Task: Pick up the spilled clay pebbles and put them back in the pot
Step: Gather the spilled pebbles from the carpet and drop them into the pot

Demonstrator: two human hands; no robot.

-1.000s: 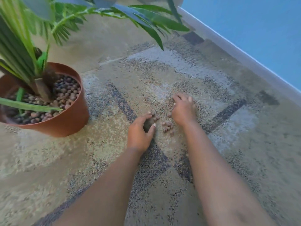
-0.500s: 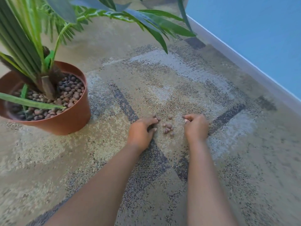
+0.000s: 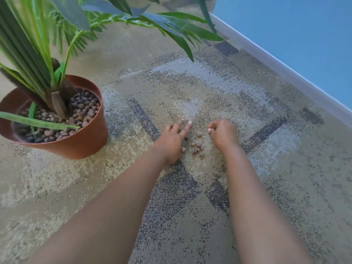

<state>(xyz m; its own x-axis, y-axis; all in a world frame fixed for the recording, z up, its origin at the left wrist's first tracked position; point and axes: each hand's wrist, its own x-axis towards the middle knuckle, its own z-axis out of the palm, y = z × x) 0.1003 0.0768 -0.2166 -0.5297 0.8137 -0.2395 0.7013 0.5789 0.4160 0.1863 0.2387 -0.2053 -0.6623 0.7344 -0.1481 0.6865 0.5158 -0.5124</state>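
The left hand (image 3: 171, 141) lies low on the carpet (image 3: 266, 168) with its fingers (image 3: 185, 128) spread out flat, holding nothing, maybe to push the pebbles together. The right hand (image 3: 222, 133) is curled into a loose fist; I cannot tell if any pebbles are inside. The spilled clay pebbles (image 3: 196, 146) sit in a small bunch between the two hands, touching the carpet. The pot (image 3: 85, 141) stands well off to the left of the left hand. It has a green plant (image 3: 43, 60) and lots of pebbles in it.
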